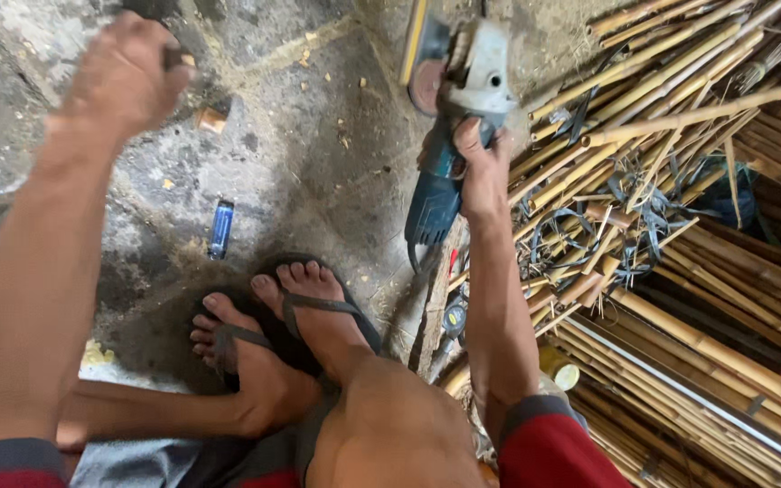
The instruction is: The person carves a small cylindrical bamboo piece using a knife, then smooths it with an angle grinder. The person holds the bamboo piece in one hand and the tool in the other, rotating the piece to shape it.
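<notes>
Right hand [484, 172] gripping angle grinder [449, 117], bamboo poles [680, 163]

One blue-bodied angle grinder [449, 136] at upper centre, one small blue cylindrical lighter [221, 229] left of centre, two dark rubber flip-flops [318, 312] at lower centre, bamboo poles [680, 117] too many to count, right.

A single camera, worn on the person's head, looks almost straight down over the knees and crossed feet to the concrete floor [300, 154], near enough that both forearms fill much of the frame. It faces slightly forward, so the left hand [124, 77] and the right hand [483, 176] sit near the top edge. The pile of bamboo poles [680, 226] fills the right side.
</notes>
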